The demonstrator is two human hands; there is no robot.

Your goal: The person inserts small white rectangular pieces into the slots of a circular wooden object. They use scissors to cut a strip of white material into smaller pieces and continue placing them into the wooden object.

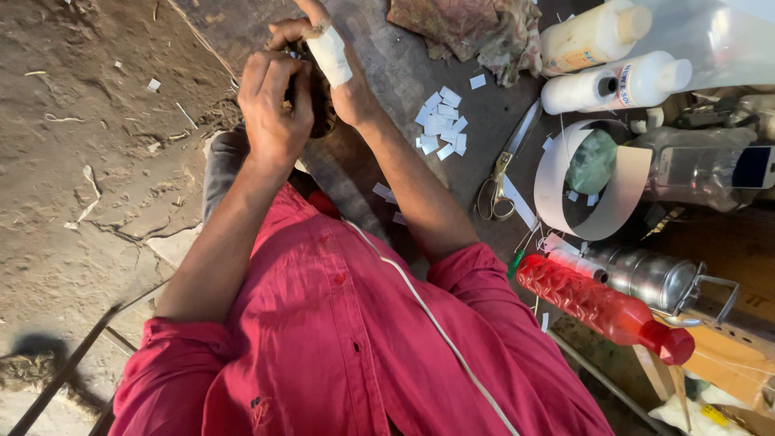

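Both my hands are raised together over the edge of a dark work surface. My left hand is closed over a dark round object, most of which my fingers hide. My right hand grips the same object from the other side; one of its fingers is wrapped in white tape. What the object is cannot be made out. My red shirt sleeves fill the lower part of the view.
Small white paper slips, scissors and a curled white paper strip lie to the right. Two white bottles, a red bottle, a metal can, a phone and a crumpled cloth are nearby. Dirt floor lies left.
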